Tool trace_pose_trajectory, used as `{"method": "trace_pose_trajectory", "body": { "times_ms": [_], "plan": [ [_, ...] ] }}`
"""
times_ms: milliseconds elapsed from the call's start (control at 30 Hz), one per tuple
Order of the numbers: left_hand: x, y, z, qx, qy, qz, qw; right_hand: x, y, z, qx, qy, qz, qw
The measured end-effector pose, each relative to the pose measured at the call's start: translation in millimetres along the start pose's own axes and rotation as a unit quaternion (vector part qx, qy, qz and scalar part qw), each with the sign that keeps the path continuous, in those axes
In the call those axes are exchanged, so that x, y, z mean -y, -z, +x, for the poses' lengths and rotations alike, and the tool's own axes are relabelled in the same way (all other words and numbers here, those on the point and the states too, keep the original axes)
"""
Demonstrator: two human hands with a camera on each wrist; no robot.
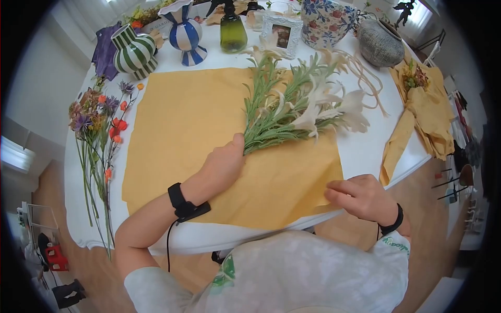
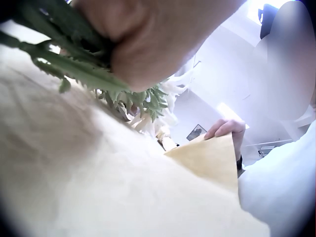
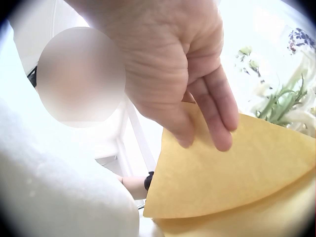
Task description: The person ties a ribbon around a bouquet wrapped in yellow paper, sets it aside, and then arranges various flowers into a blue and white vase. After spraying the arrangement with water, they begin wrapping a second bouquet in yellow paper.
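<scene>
My left hand (image 1: 222,166) grips the green stems of a bunch of white lilies (image 1: 308,99), whose blooms point to the upper right over a sheet of yellow wrapping paper (image 1: 182,130). In the left wrist view the fingers curl round the stems (image 2: 64,61), close over the paper. At the sheet's near right corner, my right hand (image 1: 362,197) pinches the paper's edge between thumb and fingers. That corner is lifted in the right wrist view, where the paper (image 3: 217,182) hangs from the fingertips (image 3: 223,142).
Mixed cut flowers (image 1: 96,125) lie left of the sheet. Along the back stand a green-striped vase (image 1: 134,52), a blue-striped vase (image 1: 183,34), a green glass bottle (image 1: 233,34), a photo frame (image 1: 282,35), a floral pot (image 1: 327,23) and a grey pot (image 1: 380,44). Right lies a paper-wrapped bouquet (image 1: 430,112).
</scene>
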State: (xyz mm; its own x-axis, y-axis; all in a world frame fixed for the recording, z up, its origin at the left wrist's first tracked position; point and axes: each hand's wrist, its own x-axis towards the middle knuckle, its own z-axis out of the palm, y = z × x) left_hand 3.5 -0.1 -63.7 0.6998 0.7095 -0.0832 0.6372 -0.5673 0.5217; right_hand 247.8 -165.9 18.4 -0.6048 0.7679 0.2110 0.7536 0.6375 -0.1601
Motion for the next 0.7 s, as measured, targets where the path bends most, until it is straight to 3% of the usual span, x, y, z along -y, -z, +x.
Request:
{"method": "trace_pose_trajectory", "body": {
  "times_ms": [133,233,333,367,433,500,700],
  "plan": [
    [3.5,-3.4,5.8,0.012,0.002,0.009,1.0,-2.9,17.7,26.3,-0.055,0.008,-0.017,0.998],
    [4.7,-2.4,7.6,-0.008,-0.041,0.012,0.999,-16.4,25.2,63.2,-0.09,0.002,-0.044,0.995],
    [3.4,5.7,4.6,0.036,-0.021,0.002,0.999,-37.2,19.9,108.3,-0.137,-0.026,-0.05,0.989],
    [15.7,0.5,4.0,0.036,-0.106,-0.118,0.987,-44.2,16.7,122.8,-0.135,-0.023,-0.048,0.989],
    [21.0,2.1,-1.0,0.03,-0.187,-0.235,0.953,-56.9,8.0,148.5,-0.172,-0.022,-0.05,0.984],
    [12.3,11.1,-9.8,0.088,-0.11,-0.457,0.878,-67.3,-4.9,165.8,-0.172,-0.031,-0.038,0.984],
    [12.6,7.5,3.4,0.145,-0.091,-0.577,0.799,-63.0,-43.7,183.1,-0.227,-0.109,-0.003,0.968]
  ]
}}
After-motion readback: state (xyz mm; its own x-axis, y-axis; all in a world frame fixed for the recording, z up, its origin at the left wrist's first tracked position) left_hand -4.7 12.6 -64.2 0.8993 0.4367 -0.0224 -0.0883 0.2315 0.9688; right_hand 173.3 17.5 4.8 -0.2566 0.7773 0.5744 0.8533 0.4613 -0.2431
